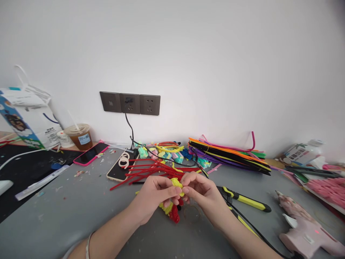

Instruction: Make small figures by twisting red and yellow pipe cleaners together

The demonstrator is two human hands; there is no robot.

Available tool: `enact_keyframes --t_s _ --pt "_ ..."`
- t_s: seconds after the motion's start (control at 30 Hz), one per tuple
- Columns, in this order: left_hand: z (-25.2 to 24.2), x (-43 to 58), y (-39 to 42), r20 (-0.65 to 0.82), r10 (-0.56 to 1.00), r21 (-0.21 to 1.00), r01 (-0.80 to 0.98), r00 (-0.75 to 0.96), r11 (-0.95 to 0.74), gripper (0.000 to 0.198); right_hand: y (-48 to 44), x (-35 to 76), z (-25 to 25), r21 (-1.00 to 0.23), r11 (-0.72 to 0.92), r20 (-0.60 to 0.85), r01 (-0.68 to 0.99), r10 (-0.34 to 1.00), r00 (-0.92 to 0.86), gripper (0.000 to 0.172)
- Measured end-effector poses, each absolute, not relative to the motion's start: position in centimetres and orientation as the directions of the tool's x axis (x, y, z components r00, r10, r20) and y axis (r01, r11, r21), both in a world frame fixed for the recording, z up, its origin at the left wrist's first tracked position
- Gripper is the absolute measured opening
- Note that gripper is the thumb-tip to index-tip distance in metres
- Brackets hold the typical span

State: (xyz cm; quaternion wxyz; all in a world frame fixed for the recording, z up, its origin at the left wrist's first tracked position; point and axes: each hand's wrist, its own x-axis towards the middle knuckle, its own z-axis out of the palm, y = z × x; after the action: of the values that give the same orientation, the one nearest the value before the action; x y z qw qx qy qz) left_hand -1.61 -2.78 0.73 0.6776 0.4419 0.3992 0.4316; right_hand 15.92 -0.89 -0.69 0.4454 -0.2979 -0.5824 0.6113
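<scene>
Near the middle of the grey work surface, a small yellow fuzzy piece [176, 182] is pinched between the fingertips of both hands. My left hand [159, 194] grips its left side with thumb and forefinger. On its right side, my right hand [199, 190] presses thumb and fingers against it. Just below the fingers hang or lie more yellow fuzzy loops [166, 208] and a red fuzzy piece [174, 214]; how they join the held piece is hidden. Red pipe cleaners [145, 172] are spread behind my hands.
Yellow-and-black pliers [249, 202] and a black cable lie right of my hands, with a pink glue gun [304, 230] farther right. Behind are bundled colored pipe cleaners [229, 156], a phone [120, 169], a pink-edged phone [90, 154] and a drink cup [82, 138].
</scene>
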Motion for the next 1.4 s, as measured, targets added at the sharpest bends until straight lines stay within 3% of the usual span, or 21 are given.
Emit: enact_keyframes --t_s 0.2,0.37,0.47,0.6,0.83,1.1,1.4 --pt "1.0 -1.4 -2.9 -0.161 0.947 0.927 -0.286 0.280 0.242 0.031 -1.7 15.7 -0.9 -0.902 0.428 0.421 -0.044 0.857 -0.296 0.006" --pt "1.2 -1.2 -3.0 -0.158 0.951 0.915 -0.323 0.267 0.243 0.030 -2.0 15.5 -1.2 -0.906 0.421 0.422 -0.044 0.890 -0.175 0.010" --pt "1.2 -1.2 -3.0 -0.156 0.950 0.912 -0.329 0.272 0.244 0.030 -1.9 15.4 -1.2 -0.874 0.485 0.480 -0.017 0.858 -0.184 0.001" --pt "1.0 -1.1 -3.0 -0.168 0.951 0.903 -0.346 0.260 0.254 0.031 -1.8 15.4 -0.7 -0.782 0.622 0.603 0.032 0.769 -0.210 0.011" --pt "0.5 -1.2 -3.1 -0.184 0.950 0.889 -0.371 0.251 0.270 0.034 -2.0 15.4 -0.4 -0.671 0.731 0.683 0.124 0.674 -0.282 0.014" --pt "0.6 -1.1 -3.1 -0.189 0.923 0.854 -0.408 0.336 0.323 0.030 -1.9 15.9 -0.1 -0.562 0.803 0.749 0.197 0.596 -0.290 0.016" --pt "0.7 -1.2 -3.3 -0.148 0.942 0.918 -0.312 0.302 0.245 0.027 -1.8 16.2 0.0 -0.557 0.796 0.751 0.236 0.604 -0.265 0.021"
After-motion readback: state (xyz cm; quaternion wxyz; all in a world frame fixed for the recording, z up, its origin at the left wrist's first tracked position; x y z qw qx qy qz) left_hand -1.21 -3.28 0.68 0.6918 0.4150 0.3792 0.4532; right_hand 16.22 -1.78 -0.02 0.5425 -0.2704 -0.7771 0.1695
